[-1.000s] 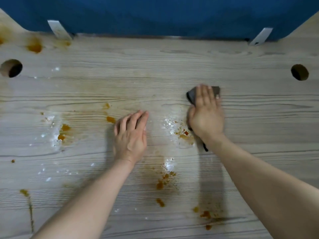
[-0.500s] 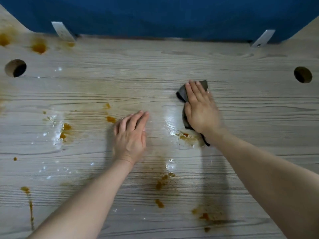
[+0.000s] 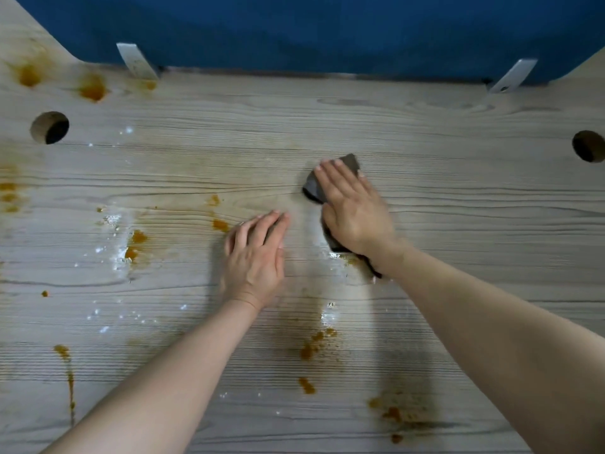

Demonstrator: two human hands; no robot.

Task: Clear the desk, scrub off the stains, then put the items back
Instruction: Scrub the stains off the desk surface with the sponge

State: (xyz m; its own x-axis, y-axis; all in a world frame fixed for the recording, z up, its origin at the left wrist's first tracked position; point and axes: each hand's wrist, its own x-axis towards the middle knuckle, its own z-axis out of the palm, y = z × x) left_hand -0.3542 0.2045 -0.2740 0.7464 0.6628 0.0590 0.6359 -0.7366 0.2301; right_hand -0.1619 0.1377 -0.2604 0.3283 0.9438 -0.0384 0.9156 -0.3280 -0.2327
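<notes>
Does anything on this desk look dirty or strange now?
Yes. Orange-brown stains and wet white flecks spot the desk, mostly left and near. The right hand presses a dark cloth flat.

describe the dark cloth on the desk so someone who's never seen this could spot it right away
Start at the pale wood-grain desk below the blue panel. Right of centre, the right hand presses flat on the cloth. It is the only dark grey thing there; the marks around it are orange stains.
</notes>
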